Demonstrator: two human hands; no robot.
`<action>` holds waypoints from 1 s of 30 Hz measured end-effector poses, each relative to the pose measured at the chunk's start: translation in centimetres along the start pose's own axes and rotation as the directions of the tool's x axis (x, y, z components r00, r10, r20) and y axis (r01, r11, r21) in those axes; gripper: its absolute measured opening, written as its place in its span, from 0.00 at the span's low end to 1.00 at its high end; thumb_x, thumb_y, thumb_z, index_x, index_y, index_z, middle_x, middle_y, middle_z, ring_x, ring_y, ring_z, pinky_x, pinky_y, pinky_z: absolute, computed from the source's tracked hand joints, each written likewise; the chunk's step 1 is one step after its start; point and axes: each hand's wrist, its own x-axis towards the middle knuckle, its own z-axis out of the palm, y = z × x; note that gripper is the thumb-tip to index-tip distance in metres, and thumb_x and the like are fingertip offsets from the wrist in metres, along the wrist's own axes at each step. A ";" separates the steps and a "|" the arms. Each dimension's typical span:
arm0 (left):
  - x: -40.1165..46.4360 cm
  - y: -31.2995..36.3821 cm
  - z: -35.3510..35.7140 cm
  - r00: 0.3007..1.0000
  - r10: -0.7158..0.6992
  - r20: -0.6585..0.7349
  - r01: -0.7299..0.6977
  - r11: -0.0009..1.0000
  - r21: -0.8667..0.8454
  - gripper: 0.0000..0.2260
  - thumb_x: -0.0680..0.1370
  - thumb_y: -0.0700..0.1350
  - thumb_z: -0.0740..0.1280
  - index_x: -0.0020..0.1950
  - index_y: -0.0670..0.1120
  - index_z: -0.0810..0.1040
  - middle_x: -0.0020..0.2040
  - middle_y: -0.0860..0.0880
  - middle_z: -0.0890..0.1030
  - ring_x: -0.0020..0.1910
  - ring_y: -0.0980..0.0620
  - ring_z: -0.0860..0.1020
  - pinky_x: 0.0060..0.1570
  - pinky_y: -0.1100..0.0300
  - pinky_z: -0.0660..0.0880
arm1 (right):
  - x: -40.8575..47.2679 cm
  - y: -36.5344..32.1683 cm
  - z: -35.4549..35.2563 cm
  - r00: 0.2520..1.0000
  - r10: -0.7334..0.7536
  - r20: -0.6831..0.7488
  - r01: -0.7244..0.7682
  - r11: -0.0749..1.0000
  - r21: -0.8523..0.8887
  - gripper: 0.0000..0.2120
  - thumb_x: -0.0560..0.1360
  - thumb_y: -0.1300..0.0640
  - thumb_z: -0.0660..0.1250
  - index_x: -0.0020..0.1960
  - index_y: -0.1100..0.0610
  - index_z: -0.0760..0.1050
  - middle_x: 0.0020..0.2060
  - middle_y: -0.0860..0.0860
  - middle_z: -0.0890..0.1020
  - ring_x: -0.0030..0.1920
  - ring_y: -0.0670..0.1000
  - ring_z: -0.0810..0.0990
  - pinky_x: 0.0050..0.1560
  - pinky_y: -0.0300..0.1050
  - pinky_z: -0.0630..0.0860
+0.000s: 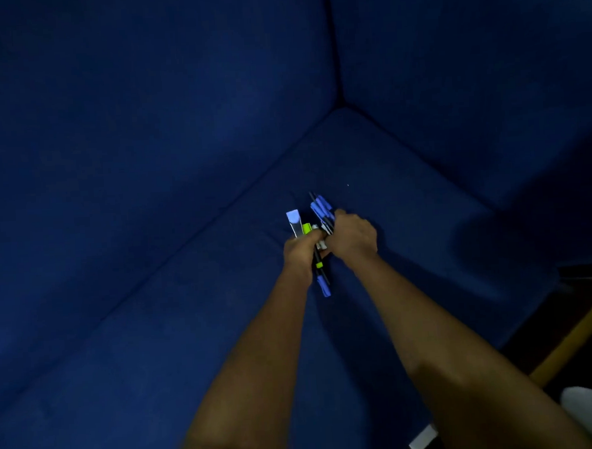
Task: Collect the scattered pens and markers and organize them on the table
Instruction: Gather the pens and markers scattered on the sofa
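Pens and markers sit bunched over the blue sofa. Left hand grips them; right hand curls round them too.

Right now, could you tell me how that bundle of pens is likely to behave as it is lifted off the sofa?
The pens look thin, stiff and light, so lifting should be easy. They splay at different angles between the left hand and right hand, so one may well slip out. Any that drops on the soft sofa would probably settle rather than roll far.
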 end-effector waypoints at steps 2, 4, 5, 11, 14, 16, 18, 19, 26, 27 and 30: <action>-1.2 -0.5 -1.0 1.000 0.002 0.010 -0.001 0.998 -0.056 0.02 0.74 0.33 0.66 0.44 0.37 0.77 0.38 0.43 0.80 0.36 0.50 0.79 0.34 0.62 0.81 | -1.2 0.1 -0.1 0.989 0.016 0.144 -0.060 0.952 0.300 0.10 0.70 0.61 0.68 0.51 0.56 0.73 0.43 0.55 0.81 0.41 0.57 0.82 0.40 0.49 0.79; -2.4 -0.9 -2.6 0.999 0.022 0.050 -0.019 0.998 -0.063 0.02 0.74 0.32 0.66 0.45 0.37 0.77 0.39 0.42 0.80 0.38 0.48 0.79 0.35 0.62 0.81 | -2.9 0.2 -0.1 0.970 -0.013 0.243 -0.112 0.862 0.494 0.09 0.68 0.64 0.68 0.46 0.56 0.73 0.39 0.57 0.82 0.33 0.56 0.80 0.38 0.52 0.81; -3.2 -0.8 -3.5 0.996 0.047 0.073 -0.045 0.998 -0.033 0.02 0.74 0.32 0.66 0.44 0.37 0.77 0.39 0.43 0.80 0.39 0.48 0.79 0.35 0.62 0.81 | -4.1 -0.1 -0.4 0.958 -0.032 0.285 -0.133 0.830 0.541 0.09 0.69 0.67 0.67 0.45 0.57 0.73 0.38 0.58 0.81 0.31 0.55 0.78 0.37 0.51 0.79; -7.4 2.2 -7.1 0.958 0.253 0.134 -0.274 0.946 0.175 0.04 0.73 0.30 0.66 0.41 0.38 0.77 0.36 0.45 0.79 0.36 0.51 0.78 0.41 0.62 0.78 | -8.3 -2.6 -2.3 0.911 -0.176 0.372 -0.133 0.730 0.670 0.13 0.70 0.74 0.64 0.46 0.57 0.72 0.35 0.55 0.78 0.31 0.52 0.77 0.33 0.46 0.78; -10.7 4.2 -7.9 0.940 0.316 0.130 -0.335 0.926 0.171 0.05 0.72 0.30 0.67 0.44 0.37 0.76 0.35 0.45 0.77 0.35 0.51 0.76 0.37 0.64 0.76 | -10.8 -4.2 -3.8 0.920 -0.219 0.325 -0.083 0.701 0.708 0.14 0.70 0.74 0.65 0.48 0.58 0.73 0.35 0.56 0.78 0.31 0.52 0.77 0.33 0.46 0.77; -13.6 6.0 -8.3 0.926 0.362 0.106 -0.375 0.915 0.147 0.05 0.72 0.30 0.67 0.43 0.39 0.76 0.35 0.46 0.77 0.36 0.51 0.76 0.38 0.64 0.76 | -13.2 -5.9 -5.5 0.932 -0.230 0.281 -0.054 0.677 0.734 0.13 0.70 0.74 0.65 0.47 0.57 0.73 0.34 0.55 0.78 0.30 0.51 0.76 0.33 0.45 0.76; -16.0 7.7 -8.4 0.905 0.419 0.080 -0.425 0.900 0.097 0.08 0.73 0.30 0.66 0.40 0.42 0.75 0.36 0.46 0.77 0.37 0.51 0.76 0.40 0.63 0.75 | -15.2 -7.5 -7.3 0.944 -0.236 0.230 -0.018 0.660 0.751 0.12 0.70 0.73 0.64 0.44 0.57 0.73 0.34 0.55 0.78 0.29 0.50 0.76 0.32 0.44 0.76; -17.4 8.7 -8.4 0.889 0.451 0.078 -0.457 0.887 0.072 0.09 0.73 0.30 0.66 0.40 0.43 0.75 0.36 0.46 0.77 0.36 0.52 0.76 0.40 0.64 0.75 | -16.3 -8.4 -8.3 0.950 -0.241 0.200 0.004 0.647 0.762 0.12 0.69 0.73 0.63 0.44 0.57 0.74 0.34 0.54 0.78 0.29 0.50 0.76 0.31 0.43 0.75; -25.5 15.5 -9.5 0.770 0.617 0.161 -0.625 0.780 0.002 0.07 0.72 0.32 0.66 0.40 0.43 0.75 0.35 0.48 0.77 0.33 0.55 0.75 0.36 0.66 0.74 | -22.5 -14.0 -14.3 0.975 -0.203 -0.085 0.131 0.224 0.966 0.09 0.73 0.71 0.65 0.51 0.63 0.76 0.34 0.53 0.80 0.28 0.48 0.79 0.30 0.41 0.77; -26.3 15.8 -9.8 0.762 0.618 0.193 -0.634 0.773 0.028 0.05 0.72 0.33 0.67 0.41 0.42 0.75 0.35 0.46 0.77 0.34 0.54 0.74 0.37 0.65 0.74 | -23.2 -14.7 -14.7 0.974 -0.203 -0.103 0.140 0.178 0.974 0.09 0.73 0.70 0.66 0.52 0.62 0.76 0.33 0.53 0.81 0.28 0.48 0.79 0.30 0.40 0.77; -28.4 16.2 -11.7 0.765 0.595 0.249 -0.631 0.770 0.098 0.02 0.73 0.34 0.66 0.43 0.39 0.76 0.38 0.43 0.79 0.36 0.51 0.75 0.40 0.62 0.74 | -25.7 -16.7 -15.3 0.973 -0.205 -0.106 0.149 0.203 0.968 0.08 0.71 0.67 0.71 0.49 0.61 0.76 0.30 0.53 0.81 0.28 0.50 0.78 0.29 0.41 0.76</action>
